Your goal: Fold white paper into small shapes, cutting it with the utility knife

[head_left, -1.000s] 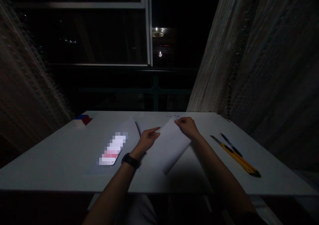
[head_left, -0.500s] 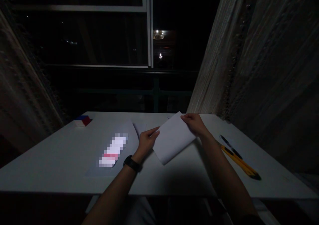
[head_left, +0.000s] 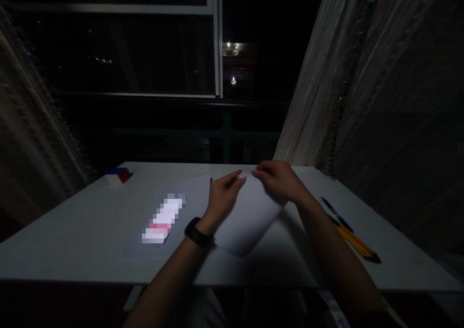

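A white sheet of paper [head_left: 246, 221] hangs bent over in front of me, its lower edge curving in a rounded fold above the table. My left hand [head_left: 225, 195], with a black band on the wrist, pinches the paper near its upper left edge between thumb and fingers. Close beside it, my right hand [head_left: 278, 180] grips the top right edge with thumb and bent index finger. The two sets of fingertips are only a small gap apart. Part of the sheet is hidden behind both hands.
On the white table [head_left: 83, 241], a lit phone [head_left: 164, 220] with a blurred screen lies on another sheet [head_left: 197, 192]. A coloured cube [head_left: 118, 175] sits at the far left. A pen [head_left: 336, 214] and a yellow utility knife [head_left: 357, 243] lie right of my forearm. Curtains [head_left: 315, 86] frame the window.
My left hand has moved up and right along the paper, closer to my right hand, which has shifted slightly left. The paper's lower edge now bulges lower and rounder.
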Motion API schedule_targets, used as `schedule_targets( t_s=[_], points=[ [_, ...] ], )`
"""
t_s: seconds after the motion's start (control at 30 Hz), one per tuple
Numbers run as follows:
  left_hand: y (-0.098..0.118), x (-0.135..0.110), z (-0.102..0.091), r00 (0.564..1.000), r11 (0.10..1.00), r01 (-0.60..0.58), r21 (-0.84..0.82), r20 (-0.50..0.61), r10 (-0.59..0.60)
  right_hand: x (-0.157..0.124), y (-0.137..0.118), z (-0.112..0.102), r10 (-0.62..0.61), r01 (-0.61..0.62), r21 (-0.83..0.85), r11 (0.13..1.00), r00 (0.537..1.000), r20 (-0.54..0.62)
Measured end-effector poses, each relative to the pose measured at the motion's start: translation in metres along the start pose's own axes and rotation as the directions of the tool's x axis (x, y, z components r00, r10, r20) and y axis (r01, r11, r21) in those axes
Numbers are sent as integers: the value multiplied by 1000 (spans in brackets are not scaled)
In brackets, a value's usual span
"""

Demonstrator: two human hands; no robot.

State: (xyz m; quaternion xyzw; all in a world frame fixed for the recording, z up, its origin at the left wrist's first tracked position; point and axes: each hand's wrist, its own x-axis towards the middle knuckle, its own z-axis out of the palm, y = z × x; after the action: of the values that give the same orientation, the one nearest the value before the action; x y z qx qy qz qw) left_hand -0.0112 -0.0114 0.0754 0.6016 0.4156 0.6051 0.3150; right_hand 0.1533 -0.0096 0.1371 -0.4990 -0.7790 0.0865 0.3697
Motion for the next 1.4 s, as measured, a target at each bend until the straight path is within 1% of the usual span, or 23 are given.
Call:
schedule_targets(
  t_s=[0.1, 0.2, 0.27, 0.3, 0.37, 0.4, 0.43, 0.47, 0.5, 0.53, 0.57, 0.63, 0.73, 0.83, 0.9, 1.0, 1.17, 1.23, 1.4],
  points=[
    [17, 7, -1, 1000, 999, 6, -39, -17, -7, -2, -12, -3, -36, 36, 10, 999, 998, 42],
    [25, 7, -6, 999, 998, 23, -51, -43, -25, -3, -11, -11, -31, 27, 65, 998, 998, 62],
    [25, 6, -8, 994, 996, 26, -81, -107, -35, -3, -4, -17, -1, -3, 172, 985, 1000, 24],
    [24, 6, -8, 989, 993, 34, -114, -140, -49, -3, 1, -19, 22, -16, 253, 967, 1000, -22],
    [19, 6, -7, 976, 976, 68, -209, -190, -109, -5, 11, -19, 109, -32, 442, 897, 983, -151],
    [16, 6, -5, 968, 961, 89, -260, -205, -145, -7, 16, -16, 172, -47, 540, 840, 968, -183],
    [13, 6, -3, 960, 946, 109, -304, -214, -180, -9, 20, -10, 242, -80, 641, 764, 955, -169],
    [10, 5, 0, 954, 933, 128, -336, -216, -208, -11, 24, -3, 297, -130, 731, 670, 949, -103],
    [7, 4, 2, 949, 924, 143, -355, -216, -230, -13, 27, 5, 325, -176, 787, 591, 945, -32],
    [3, 3, 5, 947, 918, 161, -362, -206, -247, -16, 30, 14, 338, -214, 819, 533, 941, 26],
    [0, 2, 7, 946, 914, 177, -365, -194, -261, -18, 33, 23, 358, -224, 840, 494, 933, 38],
    [-8, 0, 8, 949, 907, 204, -369, -154, -276, -20, 39, 38, 402, -228, 862, 453, 915, 31],
    [-19, 0, 2, 964, 924, 210, -320, -91, -250, -21, 49, 49, 437, -264, 852, 453, 898, 46],
    [-27, 1, -8, 983, 960, 183, -213, 13, -185, -21, 57, 49, 414, -310, 818, 485, 905, 97],
    [-31, 2, -13, 985, 969, 169, -182, 60, -161, -22, 59, 48, 390, -318, 802, 505, 913, 116],
    [-35, 1, -17, 981, 960, 190, -207, 83, -176, -24, 60, 48, 359, -311, 804, 507, 924, 131],
    [-42, 1, -23, 963, 939, 249, -238, 166, -213, -27, 63, 53, 318, -303, 811, 500, 936, 153],
    [-46, 1, -24, 959, 938, 261, -228, 176, -224, -28, 66, 56, 304, -303, 795, 525, 939, 157],
    [-55, 1, -25, 956, 944, 273, -186, 163, -244, -28, 80, 63, 303, -330, 702, 631, 938, 169]
  ],
)
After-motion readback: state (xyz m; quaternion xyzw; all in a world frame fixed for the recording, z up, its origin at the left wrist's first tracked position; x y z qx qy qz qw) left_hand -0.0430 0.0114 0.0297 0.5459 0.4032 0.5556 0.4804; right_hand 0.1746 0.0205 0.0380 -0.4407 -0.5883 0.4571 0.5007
